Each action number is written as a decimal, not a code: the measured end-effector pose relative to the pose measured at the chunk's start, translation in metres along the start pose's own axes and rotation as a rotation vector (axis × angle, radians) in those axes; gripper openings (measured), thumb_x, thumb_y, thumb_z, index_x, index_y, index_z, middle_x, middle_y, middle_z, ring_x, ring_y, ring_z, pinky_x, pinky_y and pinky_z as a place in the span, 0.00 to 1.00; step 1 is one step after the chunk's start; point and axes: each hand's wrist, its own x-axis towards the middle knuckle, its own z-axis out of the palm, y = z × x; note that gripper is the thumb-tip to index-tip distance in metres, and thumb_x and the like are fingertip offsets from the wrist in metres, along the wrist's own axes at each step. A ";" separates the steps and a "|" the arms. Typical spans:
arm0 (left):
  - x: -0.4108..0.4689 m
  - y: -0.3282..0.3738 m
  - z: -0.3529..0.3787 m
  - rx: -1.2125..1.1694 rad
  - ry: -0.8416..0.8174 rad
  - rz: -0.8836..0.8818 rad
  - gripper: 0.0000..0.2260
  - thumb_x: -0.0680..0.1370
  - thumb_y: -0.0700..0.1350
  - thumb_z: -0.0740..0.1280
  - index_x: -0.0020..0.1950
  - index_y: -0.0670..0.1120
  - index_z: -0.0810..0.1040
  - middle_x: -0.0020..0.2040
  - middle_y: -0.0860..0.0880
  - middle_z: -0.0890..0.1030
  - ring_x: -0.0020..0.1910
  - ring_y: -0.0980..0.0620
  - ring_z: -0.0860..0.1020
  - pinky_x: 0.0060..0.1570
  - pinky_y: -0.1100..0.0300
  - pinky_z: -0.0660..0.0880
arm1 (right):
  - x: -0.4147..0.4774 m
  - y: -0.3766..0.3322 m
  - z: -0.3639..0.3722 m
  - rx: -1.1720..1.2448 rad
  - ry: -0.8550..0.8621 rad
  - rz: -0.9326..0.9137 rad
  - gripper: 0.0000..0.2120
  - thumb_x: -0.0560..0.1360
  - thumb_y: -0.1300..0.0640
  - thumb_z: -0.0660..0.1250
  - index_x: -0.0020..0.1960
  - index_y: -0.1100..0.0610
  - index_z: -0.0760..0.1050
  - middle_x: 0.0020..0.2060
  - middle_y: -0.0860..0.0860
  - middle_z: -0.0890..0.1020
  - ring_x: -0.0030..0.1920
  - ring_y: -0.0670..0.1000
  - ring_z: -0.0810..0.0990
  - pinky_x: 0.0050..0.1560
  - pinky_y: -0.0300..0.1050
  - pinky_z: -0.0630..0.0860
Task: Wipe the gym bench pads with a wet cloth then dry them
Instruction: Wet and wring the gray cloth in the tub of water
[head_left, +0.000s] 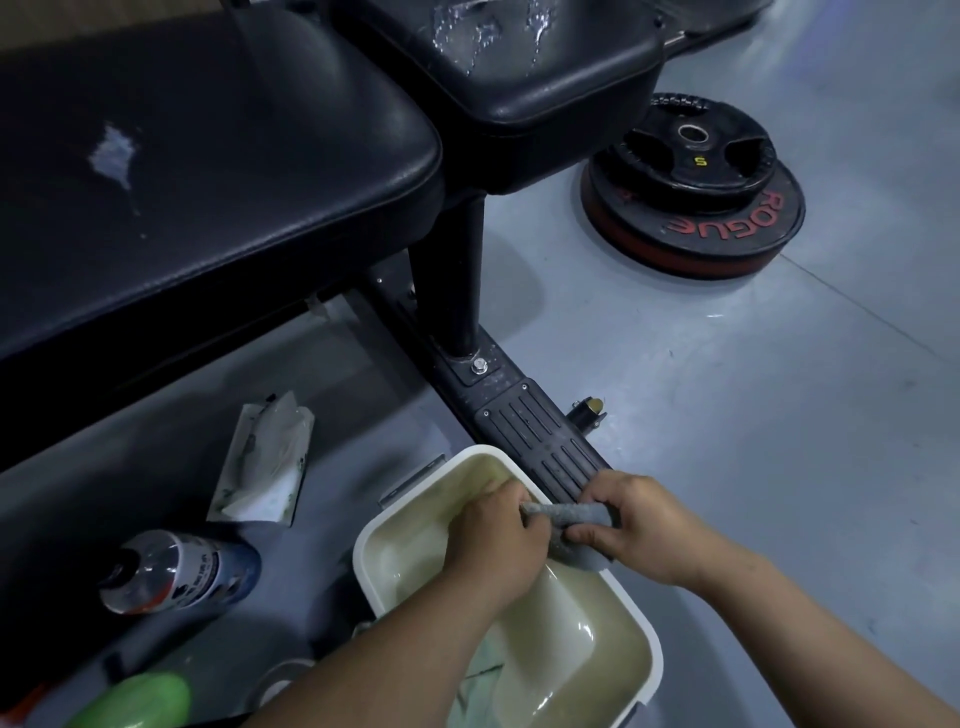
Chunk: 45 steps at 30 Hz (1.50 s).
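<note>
The grey cloth (574, 515), twisted ropelike above the far edge of the basin (363, 543) on the floor, is clenched at either end by curled fingers (592, 535) of the left hand (493, 543) and right hand (644, 525); it looks soft, sodden and limp, best held bunched.

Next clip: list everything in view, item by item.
black padded bench pads: two, black, upper left and top centre, wet smears
black metal bench frame: one, black, centre
round weight plates: one stack, black and red, floor right
white rectangular plastic basin: one, white, bottom centre
grey cloth: one, grey, over basin
soft tissue packet: one, whitish, floor left of basin
spray can: one, silver-blue, lying bottom left
green rounded object: one, green, bottom-left corner
left hand: one, grips cloth
right hand: one, grips cloth
</note>
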 end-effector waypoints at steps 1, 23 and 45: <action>-0.003 0.003 -0.003 0.009 0.000 0.040 0.06 0.77 0.45 0.62 0.40 0.47 0.69 0.41 0.48 0.75 0.42 0.44 0.74 0.41 0.52 0.71 | -0.003 -0.001 -0.003 0.032 -0.003 0.021 0.10 0.70 0.50 0.76 0.39 0.48 0.75 0.38 0.45 0.79 0.38 0.44 0.77 0.38 0.39 0.73; -0.137 0.104 -0.204 0.189 0.240 0.636 0.01 0.81 0.44 0.59 0.51 0.50 0.70 0.48 0.52 0.76 0.48 0.50 0.75 0.51 0.50 0.71 | -0.103 -0.220 -0.133 0.223 0.189 -0.295 0.08 0.68 0.55 0.75 0.42 0.50 0.76 0.34 0.53 0.81 0.32 0.41 0.74 0.34 0.43 0.74; -0.190 0.083 -0.401 0.199 0.512 0.570 0.12 0.77 0.46 0.71 0.42 0.53 0.68 0.39 0.53 0.75 0.36 0.55 0.71 0.37 0.62 0.68 | -0.095 -0.390 -0.153 -0.096 0.267 -0.729 0.25 0.75 0.66 0.61 0.62 0.42 0.80 0.42 0.45 0.72 0.44 0.44 0.76 0.47 0.31 0.70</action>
